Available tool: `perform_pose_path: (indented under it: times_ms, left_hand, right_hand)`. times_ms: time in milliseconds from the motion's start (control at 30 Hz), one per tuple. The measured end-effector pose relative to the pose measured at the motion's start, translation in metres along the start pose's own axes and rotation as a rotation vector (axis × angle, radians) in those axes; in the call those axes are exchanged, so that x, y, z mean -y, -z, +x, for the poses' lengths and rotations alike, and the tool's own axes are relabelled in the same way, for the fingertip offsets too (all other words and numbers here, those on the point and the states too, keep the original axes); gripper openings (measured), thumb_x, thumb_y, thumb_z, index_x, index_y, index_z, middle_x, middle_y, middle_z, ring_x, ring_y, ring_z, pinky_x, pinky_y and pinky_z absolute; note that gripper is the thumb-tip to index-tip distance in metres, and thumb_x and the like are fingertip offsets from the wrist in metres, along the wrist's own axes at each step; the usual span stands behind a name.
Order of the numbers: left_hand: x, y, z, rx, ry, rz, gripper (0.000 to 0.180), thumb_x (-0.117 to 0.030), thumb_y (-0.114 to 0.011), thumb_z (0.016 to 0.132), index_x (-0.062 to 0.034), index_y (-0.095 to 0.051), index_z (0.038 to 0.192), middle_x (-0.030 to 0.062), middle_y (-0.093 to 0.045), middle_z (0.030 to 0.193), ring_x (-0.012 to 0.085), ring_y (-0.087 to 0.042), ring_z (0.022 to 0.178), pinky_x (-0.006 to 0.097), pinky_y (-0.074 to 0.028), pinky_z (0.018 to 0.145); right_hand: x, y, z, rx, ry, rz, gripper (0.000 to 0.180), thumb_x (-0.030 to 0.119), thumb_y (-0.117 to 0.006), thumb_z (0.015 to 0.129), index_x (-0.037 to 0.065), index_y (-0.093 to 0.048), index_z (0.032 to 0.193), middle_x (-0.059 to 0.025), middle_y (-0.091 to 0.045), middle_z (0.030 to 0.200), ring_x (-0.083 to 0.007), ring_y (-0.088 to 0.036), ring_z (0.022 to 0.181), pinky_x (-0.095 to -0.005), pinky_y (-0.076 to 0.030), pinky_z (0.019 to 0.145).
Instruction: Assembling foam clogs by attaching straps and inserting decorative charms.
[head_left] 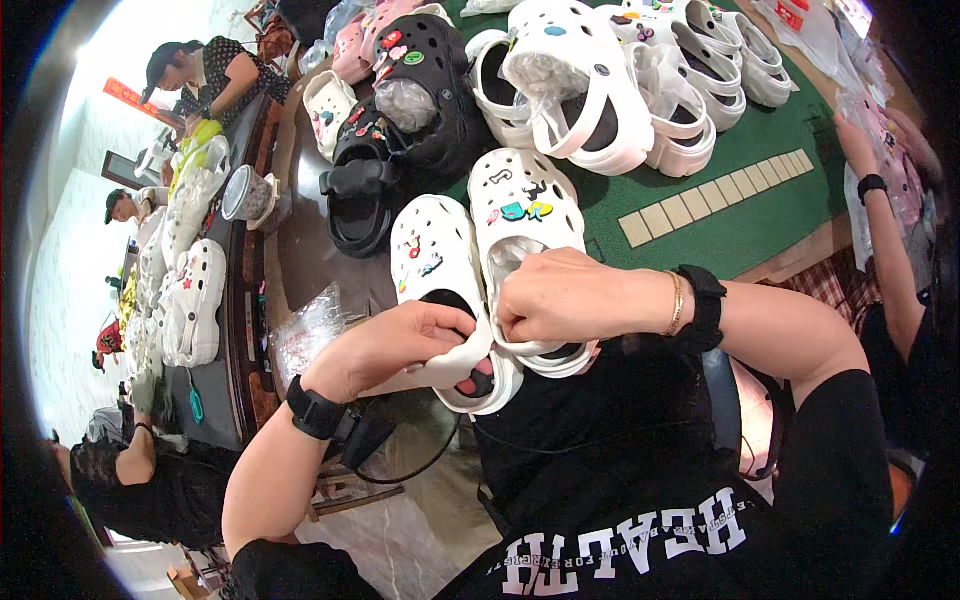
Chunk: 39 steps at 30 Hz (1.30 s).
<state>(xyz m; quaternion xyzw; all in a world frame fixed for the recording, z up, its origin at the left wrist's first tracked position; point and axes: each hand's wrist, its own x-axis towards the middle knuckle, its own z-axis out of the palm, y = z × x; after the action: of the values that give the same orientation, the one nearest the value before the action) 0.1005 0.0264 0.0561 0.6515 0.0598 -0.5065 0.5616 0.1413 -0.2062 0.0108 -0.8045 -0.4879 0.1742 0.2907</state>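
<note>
Two white clogs with colourful charms stand side by side at the table's near edge, toes pointing away from me. My left hand (410, 345) is closed on the heel strap of the left white clog (432, 245). Over the opening of the right white clog (525, 195), my right hand (560, 298) is curled into a fist, its knuckles against the inner side. What its fingers hold is hidden. Crumpled clear plastic (508, 252) shows inside that right clog, just beyond the fist.
Beyond them stand black clogs (428, 100), a small white clog (328, 112) and several more white clogs (590, 85). A row of pale tiles (715, 198) lies on the green mat (740, 235). Clear plastic wrap (312, 335) lies at left. A co-worker's arm (885, 225) is at right.
</note>
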Motion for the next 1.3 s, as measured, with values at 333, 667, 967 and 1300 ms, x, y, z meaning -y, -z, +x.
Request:
perform_pose_path:
  times_ms: [333, 667, 967, 1300]
  left_hand:
    - [0.003, -0.003, 0.003, 0.04, 0.018, 0.035, 0.029, -0.013, -0.063, 0.094, -0.0006, -0.05, 0.116, 0.0201, -0.072, 0.105, 0.0223, -0.073, 0.088, 0.033, -0.057, 0.082]
    - [0.009, -0.014, 0.005, -0.048, -0.021, 0.097, 0.022, -0.008, -0.065, 0.09, -0.0021, -0.055, 0.108, 0.0136, -0.073, 0.091, 0.0176, -0.072, 0.084, 0.026, -0.055, 0.072]
    - [0.005, -0.026, 0.015, -0.087, 0.029, 0.567, 0.025, -0.021, -0.069, 0.088, 0.0033, -0.073, 0.088, -0.0031, -0.063, 0.071, 0.0019, -0.051, 0.065, 0.021, -0.041, 0.056]
    - [0.013, -0.034, 0.021, -0.154, 0.096, 0.581, 0.027, -0.024, -0.066, 0.089, 0.0029, -0.073, 0.088, -0.0015, -0.067, 0.074, 0.0029, -0.055, 0.067, 0.023, -0.044, 0.057]
  right_hand:
    - [0.004, -0.007, -0.002, -0.047, -0.07, -0.023, 0.018, 0.021, -0.062, 0.081, 0.008, -0.073, 0.079, -0.0162, -0.068, 0.07, -0.0346, -0.068, 0.069, -0.0447, -0.052, 0.064]
    - [0.006, -0.009, 0.001, -0.035, -0.095, 0.06, 0.018, 0.015, -0.061, 0.073, 0.0, -0.072, 0.073, -0.0231, -0.067, 0.072, -0.0393, -0.069, 0.074, -0.0488, -0.053, 0.064]
    - [0.011, -0.004, 0.002, 0.027, -0.171, 0.012, 0.02, 0.016, -0.059, 0.077, 0.003, -0.074, 0.082, -0.0215, -0.068, 0.075, -0.0373, -0.069, 0.074, -0.0459, -0.052, 0.066]
    - [0.007, -0.007, 0.004, -0.013, -0.112, 0.006, 0.02, 0.015, -0.059, 0.076, 0.003, -0.074, 0.081, -0.0221, -0.068, 0.076, -0.038, -0.069, 0.074, -0.0474, -0.053, 0.067]
